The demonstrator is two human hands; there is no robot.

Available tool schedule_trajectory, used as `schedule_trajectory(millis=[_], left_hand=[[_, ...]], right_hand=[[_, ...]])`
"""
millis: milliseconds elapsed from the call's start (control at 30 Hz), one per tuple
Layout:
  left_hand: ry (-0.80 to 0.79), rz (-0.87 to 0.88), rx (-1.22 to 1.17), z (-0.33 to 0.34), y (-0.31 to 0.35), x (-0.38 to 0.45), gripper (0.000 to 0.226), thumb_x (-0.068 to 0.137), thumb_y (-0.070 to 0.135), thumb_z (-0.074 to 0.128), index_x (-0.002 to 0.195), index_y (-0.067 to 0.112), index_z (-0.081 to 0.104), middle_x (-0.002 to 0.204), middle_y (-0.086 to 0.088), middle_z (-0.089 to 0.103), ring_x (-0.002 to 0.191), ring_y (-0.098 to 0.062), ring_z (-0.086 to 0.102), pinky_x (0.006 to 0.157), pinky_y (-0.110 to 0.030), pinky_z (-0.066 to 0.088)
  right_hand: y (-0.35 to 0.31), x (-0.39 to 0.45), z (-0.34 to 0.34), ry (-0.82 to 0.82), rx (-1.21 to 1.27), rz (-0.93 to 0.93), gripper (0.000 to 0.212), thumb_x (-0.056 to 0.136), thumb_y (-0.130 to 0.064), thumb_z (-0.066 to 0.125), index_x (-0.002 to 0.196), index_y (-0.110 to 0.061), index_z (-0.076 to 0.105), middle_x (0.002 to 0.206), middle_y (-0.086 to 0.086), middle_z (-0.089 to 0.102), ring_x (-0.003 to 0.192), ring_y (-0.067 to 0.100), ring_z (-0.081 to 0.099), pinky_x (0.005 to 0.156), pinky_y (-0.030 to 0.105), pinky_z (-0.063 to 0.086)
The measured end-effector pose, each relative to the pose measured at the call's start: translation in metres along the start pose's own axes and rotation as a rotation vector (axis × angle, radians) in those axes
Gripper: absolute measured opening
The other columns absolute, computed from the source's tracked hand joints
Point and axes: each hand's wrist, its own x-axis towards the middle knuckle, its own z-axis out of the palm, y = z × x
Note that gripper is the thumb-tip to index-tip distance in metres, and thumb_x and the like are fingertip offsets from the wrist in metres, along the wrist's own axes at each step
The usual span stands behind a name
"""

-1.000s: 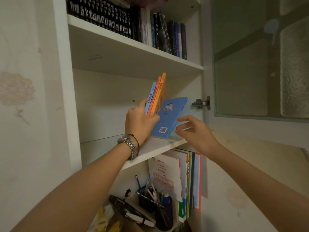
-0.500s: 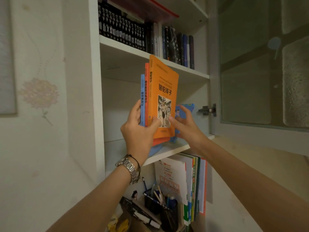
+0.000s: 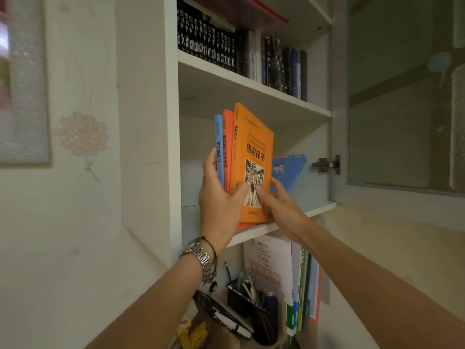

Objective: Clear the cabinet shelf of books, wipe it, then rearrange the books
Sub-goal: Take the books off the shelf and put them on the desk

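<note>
Wallpaper with a pale pink flower (image 3: 81,134) fills the left of the view, beside a white cabinet whose side panel (image 3: 148,122) rises next to the open shelves. On the middle shelf (image 3: 319,209), the left hand (image 3: 219,207), with a metal watch (image 3: 201,260) on its wrist, clasps three thin books together near their lower ends: fingers curl around the spines on the left and the thumb presses across the front cover. The books stand upright, long axis vertical, spines facing out toward the viewer and slightly left: a blue book (image 3: 219,144), then a red-orange book (image 3: 227,147), then an orange book (image 3: 254,157) whose cover, with black characters and a drawing, turns to the right. Their bottom edges sit at the shelf's front lip. The right hand (image 3: 281,210) reaches in from the right, fingers extended and loosely spread, fingertips touching the orange cover's lower part; it grasps nothing. Behind it a light blue book (image 3: 289,170) leans tilted, its top pointing right toward the cabinet's far wall. A row of dark books (image 3: 226,46) lines the shelf above. Below, upright booklets (image 3: 302,280) stand beside a pen holder (image 3: 241,295). At far right, the glass door (image 3: 402,109) hangs open on its hinge (image 3: 325,164).
</note>
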Motion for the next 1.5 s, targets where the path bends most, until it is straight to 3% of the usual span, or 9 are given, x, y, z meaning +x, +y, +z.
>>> schedule_trajectory(millis=[267,600,700,800,933,1067,1267,1400,1500], left_hand=[[-0.066,-0.021,0.022,-0.003,0.005,-0.004,0.073,0.091,0.010,0.057,0.147,0.033,0.017,0.122,0.014,0.055,0.098,0.000,0.061,0.074,-0.009,0.050],[-0.046,-0.003,-0.119,0.008,0.034,-0.025,0.071,0.087,0.004,0.058,0.142,0.035,0.025,0.131,0.011,0.054,0.101,-0.001,0.062,0.083,-0.021,0.052],[-0.073,-0.050,-0.199,0.015,0.041,-0.040,0.069,0.087,0.005,0.059,0.141,0.036,0.027,0.130,0.010,0.056,0.103,-0.003,0.062,0.089,-0.031,0.054],[-0.125,-0.130,-0.295,0.023,0.046,-0.059,0.069,0.089,0.005,0.059,0.140,0.038,0.028,0.125,0.010,0.059,0.100,-0.003,0.064,0.083,-0.027,0.056],[-0.185,-0.266,-0.388,0.036,0.044,-0.088,0.066,0.087,0.005,0.061,0.134,0.043,0.033,0.107,0.025,0.064,0.092,0.002,0.065,0.081,-0.030,0.055],[-0.248,-0.429,-0.475,0.053,0.038,-0.123,0.066,0.086,0.004,0.064,0.132,0.042,0.036,0.114,0.012,0.064,0.099,-0.008,0.066,0.089,-0.044,0.054],[-0.398,-0.635,-0.540,0.072,0.030,-0.184,0.066,0.084,0.004,0.065,0.130,0.045,0.041,0.115,0.007,0.066,0.102,-0.019,0.067,0.088,-0.050,0.053],[-0.503,-0.759,-0.566,0.084,0.026,-0.227,0.065,0.085,0.000,0.063,0.127,0.044,0.041,0.115,0.006,0.066,0.102,-0.019,0.066,0.090,-0.048,0.053],[-0.593,-0.809,-0.571,0.091,0.022,-0.260,0.062,0.086,0.000,0.061,0.126,0.044,0.042,0.104,0.012,0.070,0.096,-0.015,0.069,0.077,-0.033,0.057]], right_hand=[[-0.006,-0.008,-0.004,-0.009,-0.061,-0.053,0.061,0.081,-0.037,0.064,0.137,-0.034,0.038,0.122,0.014,0.063,0.105,0.027,0.066,0.087,0.040,0.055],[-0.028,-0.057,-0.028,0.120,-0.162,-0.101,0.062,0.086,-0.037,0.065,0.138,-0.041,0.031,0.118,0.007,0.064,0.100,0.021,0.069,0.081,0.040,0.059],[-0.035,-0.081,-0.040,0.174,-0.237,-0.100,0.061,0.089,-0.035,0.064,0.138,-0.043,0.028,0.111,0.001,0.064,0.095,0.016,0.069,0.070,0.029,0.059],[-0.037,-0.108,-0.055,0.204,-0.279,-0.056,0.069,0.085,-0.037,0.066,0.140,-0.043,0.025,0.113,0.003,0.065,0.092,0.016,0.070,0.071,0.028,0.059],[-0.034,-0.147,-0.075,0.243,-0.286,0.057,0.082,0.072,-0.043,0.072,0.140,-0.045,0.026,0.120,0.006,0.061,0.095,0.020,0.070,0.078,0.035,0.058],[-0.024,-0.187,-0.097,0.314,-0.253,0.164,0.086,0.063,-0.042,0.077,0.137,-0.043,0.034,0.120,0.012,0.061,0.094,0.025,0.071,0.077,0.038,0.057],[-0.002,-0.256,-0.124,0.389,-0.251,0.325,0.084,0.061,-0.038,0.077,0.136,-0.036,0.038,0.117,0.013,0.061,0.090,0.026,0.071,0.078,0.039,0.057],[0.015,-0.309,-0.137,0.489,-0.273,0.436,0.067,0.074,-0.027,0.075,0.131,-0.035,0.042,0.116,0.010,0.061,0.096,0.026,0.069,0.085,0.041,0.056],[0.028,-0.346,-0.144,0.574,-0.270,0.483,0.058,0.083,-0.017,0.071,0.132,-0.030,0.043,0.117,0.012,0.062,0.097,0.026,0.068,0.077,0.035,0.058]])
